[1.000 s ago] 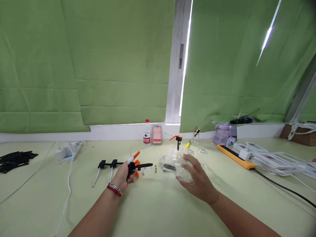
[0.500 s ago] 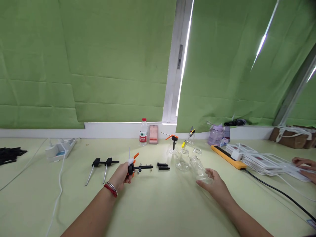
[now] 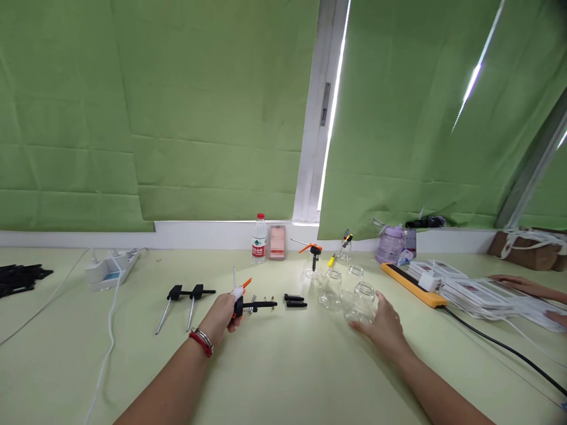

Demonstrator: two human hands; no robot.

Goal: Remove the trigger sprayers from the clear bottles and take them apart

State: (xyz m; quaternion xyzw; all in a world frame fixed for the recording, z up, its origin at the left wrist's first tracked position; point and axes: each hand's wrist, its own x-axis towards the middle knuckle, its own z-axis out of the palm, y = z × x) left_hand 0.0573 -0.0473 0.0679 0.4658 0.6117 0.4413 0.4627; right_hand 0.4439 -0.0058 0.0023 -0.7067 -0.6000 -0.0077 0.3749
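Note:
My right hand (image 3: pixel 384 326) is wrapped round the side of a clear glass jar (image 3: pixel 364 301), which stands upright on the table. Close by on its left are two more glass jars, a larger one (image 3: pixel 330 290) and a smaller one (image 3: pixel 355 274) farther back. My left hand (image 3: pixel 225 316) is closed round a black-and-orange tool (image 3: pixel 259 304) with a white part and a thin rod pointing up; its exact kind I cannot make out. Small metal parts (image 3: pixel 254 300) lie behind the tool's black bar. Two short black pieces (image 3: pixel 295 301) rest between my hands.
Behind the jars are a black-and-orange piece (image 3: pixel 315 251) and a glass with yellow-handled tools (image 3: pixel 345 251). A water bottle (image 3: pixel 259 241) stands at the back. Black parts with metal rods (image 3: pixel 191 293) lie left. At right are an orange power strip (image 3: pixel 411 284), white frames (image 3: pixel 478 298) and another person's hands (image 3: pixel 516 285).
The jar in my right hand has gone from tilted to upright beside the other jars. My left hand keeps its hold on the tool. The other person's hand has moved left over the frames.

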